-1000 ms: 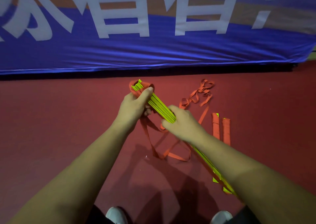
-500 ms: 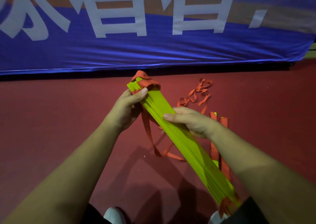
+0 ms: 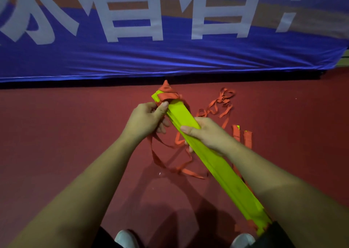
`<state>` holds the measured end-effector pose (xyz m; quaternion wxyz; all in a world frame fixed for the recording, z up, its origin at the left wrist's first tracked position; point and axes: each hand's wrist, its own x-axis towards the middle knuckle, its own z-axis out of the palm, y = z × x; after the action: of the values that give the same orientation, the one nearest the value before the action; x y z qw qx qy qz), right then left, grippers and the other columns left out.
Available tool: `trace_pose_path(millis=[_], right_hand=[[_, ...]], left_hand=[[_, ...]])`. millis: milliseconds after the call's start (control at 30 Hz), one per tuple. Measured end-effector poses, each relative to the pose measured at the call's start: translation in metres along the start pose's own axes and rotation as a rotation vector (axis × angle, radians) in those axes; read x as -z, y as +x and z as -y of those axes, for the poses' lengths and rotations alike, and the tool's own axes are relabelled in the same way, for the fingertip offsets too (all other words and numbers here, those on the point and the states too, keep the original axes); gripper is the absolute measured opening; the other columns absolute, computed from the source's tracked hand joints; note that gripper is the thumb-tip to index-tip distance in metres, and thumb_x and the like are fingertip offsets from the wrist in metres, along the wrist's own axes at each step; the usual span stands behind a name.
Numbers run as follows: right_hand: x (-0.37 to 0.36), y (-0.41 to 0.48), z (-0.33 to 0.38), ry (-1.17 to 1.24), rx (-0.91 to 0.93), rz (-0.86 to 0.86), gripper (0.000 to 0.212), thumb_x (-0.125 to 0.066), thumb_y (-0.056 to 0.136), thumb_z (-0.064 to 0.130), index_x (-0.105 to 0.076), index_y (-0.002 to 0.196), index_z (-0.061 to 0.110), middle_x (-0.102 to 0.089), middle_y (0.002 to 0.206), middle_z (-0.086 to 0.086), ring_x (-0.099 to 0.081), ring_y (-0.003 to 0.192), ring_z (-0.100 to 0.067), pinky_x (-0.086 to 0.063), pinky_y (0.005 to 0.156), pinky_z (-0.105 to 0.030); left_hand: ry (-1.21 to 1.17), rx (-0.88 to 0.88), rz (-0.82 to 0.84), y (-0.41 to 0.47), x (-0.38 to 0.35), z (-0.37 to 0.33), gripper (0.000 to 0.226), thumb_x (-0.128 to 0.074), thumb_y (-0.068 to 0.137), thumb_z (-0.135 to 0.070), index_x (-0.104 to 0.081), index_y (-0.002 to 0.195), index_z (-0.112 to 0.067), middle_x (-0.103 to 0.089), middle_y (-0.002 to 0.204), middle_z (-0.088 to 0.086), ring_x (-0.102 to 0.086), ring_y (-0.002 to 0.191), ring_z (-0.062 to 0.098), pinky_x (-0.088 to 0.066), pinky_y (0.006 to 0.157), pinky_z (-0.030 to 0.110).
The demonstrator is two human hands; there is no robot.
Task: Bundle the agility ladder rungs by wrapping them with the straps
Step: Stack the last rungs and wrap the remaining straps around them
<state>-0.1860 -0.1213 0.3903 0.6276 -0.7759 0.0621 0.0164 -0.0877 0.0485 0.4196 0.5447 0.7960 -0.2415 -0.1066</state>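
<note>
Rungs (image 3: 217, 162) sit gathered in one flat yellow-green stack, held slantwise above the red floor (image 3: 56, 134), near end at the person's lap. Strap bunch (image 3: 167, 94) covers the far end only; wrapping judged barely begun, most left to do.

Left hand (image 3: 147, 119): fingers curled round the far end, thumb pressing the strap bunch.

Right hand (image 3: 205, 134): closed round mid-stack, thumb on top.

Loose straps (image 3: 221, 104) trail on the floor, right.

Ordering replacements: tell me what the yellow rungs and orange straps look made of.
The rungs look like thin stiff plastic, smooth and matte: they stay flat and straight in the stack. The straps look like woven fabric webbing: they hang limp, curl and twist.
</note>
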Motion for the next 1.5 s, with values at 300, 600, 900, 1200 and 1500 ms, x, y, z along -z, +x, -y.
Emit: trace_pose_path(millis=[300,600,900,1200,1500], right_hand=[[-0.029,-0.006,-0.001,-1.066,0.242,-0.338,0.041,-0.050,0.093,0.055,-0.049,0.107,0.016,-0.067,0.099,-0.017,-0.062,0.094,-0.041,-0.043,0.068,-0.042],[-0.026,0.006,0.006,-0.529,0.037,-0.170,0.015,-0.068,0.079,0.023,-0.055,0.085,0.020,-0.059,0.073,0.000,-0.055,0.070,-0.021,-0.036,0.063,-0.030],[-0.018,0.008,0.000,-0.624,0.114,-0.254,0.024,-0.067,0.077,0.025,-0.051,0.085,0.011,-0.061,0.074,-0.010,-0.059,0.075,-0.033,-0.046,0.065,-0.042],[-0.022,0.005,-0.005,-0.821,0.150,-0.377,0.041,-0.067,0.083,0.033,-0.042,0.106,0.010,-0.065,0.097,-0.020,-0.062,0.090,-0.040,-0.038,0.063,-0.040],[0.000,0.001,0.009,-0.170,0.130,0.000,0.051,-0.059,0.087,0.048,-0.052,0.076,-0.002,-0.039,0.068,-0.007,-0.038,0.063,-0.017,-0.027,0.056,-0.037]], left_hand=[[-0.100,0.127,-0.158,-0.002,-0.009,0.001,0.057,-0.061,0.078,-0.064,-0.069,0.078,-0.008,-0.070,0.061,0.012,-0.065,0.051,0.021,-0.056,0.059,0.032],[-0.115,-0.066,-0.221,-0.001,0.000,-0.006,0.030,-0.059,0.079,-0.048,-0.061,0.079,-0.018,-0.065,0.053,0.001,-0.062,0.047,0.016,-0.046,0.048,0.023],[-0.420,-0.108,0.009,0.005,0.011,0.006,0.021,-0.068,0.076,-0.035,-0.069,0.094,-0.024,-0.068,0.087,-0.003,-0.061,0.088,0.020,-0.048,0.086,0.042],[-0.099,-0.070,-0.163,0.000,-0.004,-0.001,0.025,-0.072,0.086,-0.039,-0.069,0.086,-0.015,-0.070,0.070,-0.001,-0.066,0.060,0.011,-0.055,0.057,0.028],[-0.437,-0.143,0.013,0.001,0.018,-0.002,0.015,-0.060,0.087,-0.012,-0.058,0.085,0.002,-0.064,0.060,0.006,-0.058,0.048,0.016,-0.046,0.050,0.020]])
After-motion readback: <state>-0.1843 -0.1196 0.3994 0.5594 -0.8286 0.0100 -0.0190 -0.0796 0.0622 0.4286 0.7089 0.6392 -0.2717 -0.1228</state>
